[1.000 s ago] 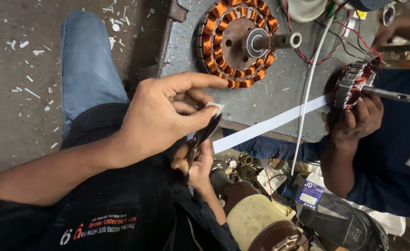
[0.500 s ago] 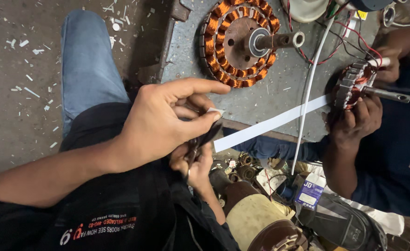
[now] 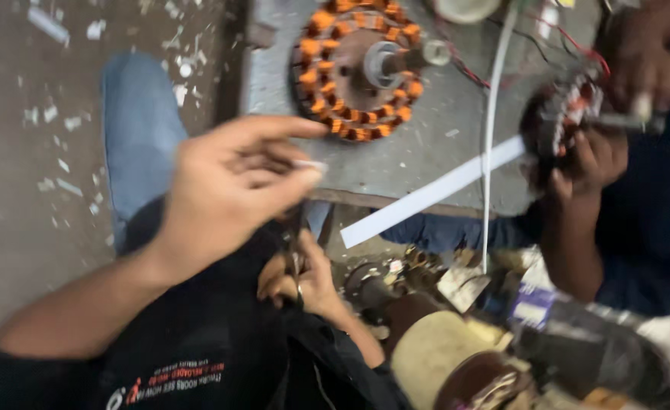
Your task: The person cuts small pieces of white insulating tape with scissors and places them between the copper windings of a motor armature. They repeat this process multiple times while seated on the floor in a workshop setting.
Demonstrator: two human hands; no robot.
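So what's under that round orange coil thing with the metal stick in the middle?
The round orange copper-wound coil lies on a grey metal slab, which shows all around it. The patch of slab directly beneath is covered by the coil, so nothing there can be seen.

The left hand point(image 3: 232, 186) has lifted away from the right hand point(image 3: 305, 277).

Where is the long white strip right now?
In the head view the long white strip lies slanted across the near edge of the grey work slab, right of the left hand, running up toward a co-worker's hand holding a wound motor core.
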